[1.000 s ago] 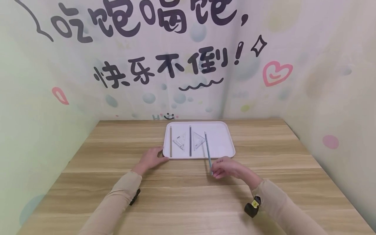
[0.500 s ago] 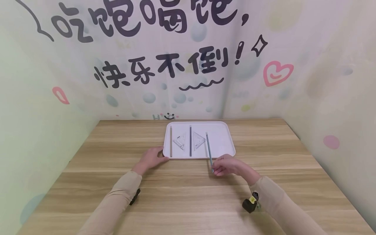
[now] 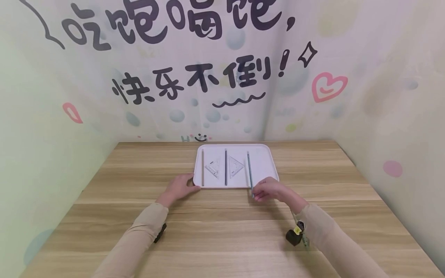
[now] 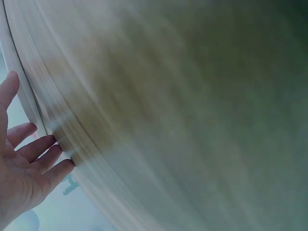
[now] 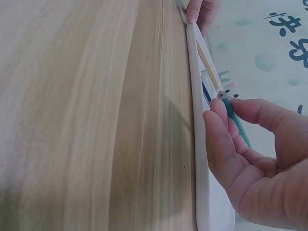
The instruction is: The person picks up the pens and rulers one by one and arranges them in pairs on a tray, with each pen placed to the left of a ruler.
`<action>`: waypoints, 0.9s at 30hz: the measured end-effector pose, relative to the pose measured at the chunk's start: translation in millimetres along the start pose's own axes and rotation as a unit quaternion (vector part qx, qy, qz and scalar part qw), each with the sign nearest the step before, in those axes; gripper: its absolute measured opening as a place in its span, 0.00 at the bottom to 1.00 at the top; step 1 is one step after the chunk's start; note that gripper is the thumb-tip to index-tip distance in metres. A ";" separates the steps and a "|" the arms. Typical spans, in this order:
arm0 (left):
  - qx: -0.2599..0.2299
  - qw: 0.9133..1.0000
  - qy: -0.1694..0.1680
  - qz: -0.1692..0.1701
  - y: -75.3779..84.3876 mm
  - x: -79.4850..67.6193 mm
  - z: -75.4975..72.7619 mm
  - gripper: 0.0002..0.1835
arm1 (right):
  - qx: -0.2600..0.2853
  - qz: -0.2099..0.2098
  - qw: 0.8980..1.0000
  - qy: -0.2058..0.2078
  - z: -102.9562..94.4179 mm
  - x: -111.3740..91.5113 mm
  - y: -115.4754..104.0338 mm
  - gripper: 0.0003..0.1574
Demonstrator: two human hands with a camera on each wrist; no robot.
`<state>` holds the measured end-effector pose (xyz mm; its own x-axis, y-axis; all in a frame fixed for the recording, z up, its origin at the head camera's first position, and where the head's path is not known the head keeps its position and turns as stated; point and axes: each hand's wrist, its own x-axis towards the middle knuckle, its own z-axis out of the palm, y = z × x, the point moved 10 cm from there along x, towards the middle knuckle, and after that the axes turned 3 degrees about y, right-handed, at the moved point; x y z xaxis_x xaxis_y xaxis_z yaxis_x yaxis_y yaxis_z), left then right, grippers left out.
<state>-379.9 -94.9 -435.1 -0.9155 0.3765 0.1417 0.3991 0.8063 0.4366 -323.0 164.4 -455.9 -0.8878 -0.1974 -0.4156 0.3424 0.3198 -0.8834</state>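
Observation:
A white tray [image 3: 265,162] lies near the back of the table. On it are a tan pencil [image 3: 203,168], a dark pencil [image 3: 226,168] and two clear triangular set squares, a left set square [image 3: 213,168] and a right set square [image 3: 236,167]. My left hand [image 3: 179,187] touches the tray's front left corner, its fingers loosely extended in the left wrist view. My right hand [image 3: 270,190] pinches the near end of a teal pencil [image 3: 249,168] between thumb and fingertips. That pencil slants over the tray, right of the right set square, with a shadow beside it.
The wooden table [image 3: 222,231] spreads in front of the tray. A printed cloth wall [image 3: 222,119] rises right behind the table's back edge. A black wrist camera [image 3: 294,236] hangs below my right forearm.
My right hand has moved slightly forward, carrying the teal pencil farther over the tray. The pencil has turned closer to parallel with the other pencils. My left hand has stayed in place.

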 end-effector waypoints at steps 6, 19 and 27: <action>0.004 1.000 0.001 0.001 -0.2 0.6 0.9 0.29 | -0.001 -0.002 1.000 0.006 -1.3 4.9 -2.0 0.07; -0.002 1.000 -0.004 -0.009 -2.8 -0.3 1.6 0.31 | -0.004 -0.006 0.999 0.044 -6.8 14.9 -7.5 0.06; -0.003 1.000 -0.005 -0.011 -2.8 -0.6 1.8 0.31 | -0.004 -0.014 0.998 0.065 -13.0 18.7 -12.6 0.09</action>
<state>-380.3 -96.6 -438.0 -0.9232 0.3641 0.1232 0.3794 0.8118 0.4439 -347.8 168.7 -449.7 -0.9295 -0.0852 -0.3587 0.3149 0.3227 -0.8926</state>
